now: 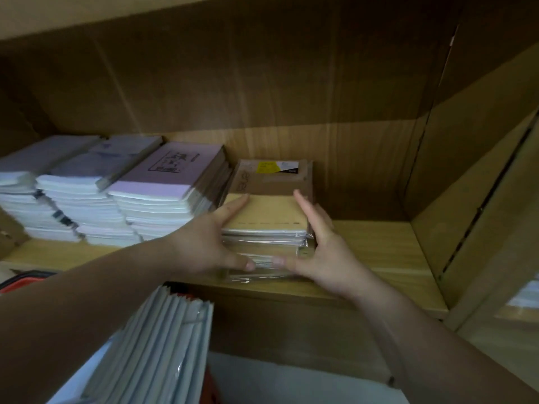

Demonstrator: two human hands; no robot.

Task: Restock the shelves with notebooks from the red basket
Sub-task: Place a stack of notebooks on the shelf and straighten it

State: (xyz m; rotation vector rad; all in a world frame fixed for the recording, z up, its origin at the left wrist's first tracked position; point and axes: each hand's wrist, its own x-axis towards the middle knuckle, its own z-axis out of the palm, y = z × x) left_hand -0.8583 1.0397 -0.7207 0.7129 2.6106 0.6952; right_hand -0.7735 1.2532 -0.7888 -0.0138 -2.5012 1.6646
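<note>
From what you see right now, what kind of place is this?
Probably a stationery shop or its stockroom: a wooden shelf holds wrapped stacks, notebooks stand in the red basket below, and the left hand and right hand press a brown stack.

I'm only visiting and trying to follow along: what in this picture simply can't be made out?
Head view only:
1. Red basket: mostly hidden by the left arm and the white notebooks; its contents can't be counted.
2. Kraft notebook stack: lower front covered by the left hand and right hand.
3. Pink notebook: its print is blurred.
4. Cardboard box: label too small, front hidden by the stack.
</note>
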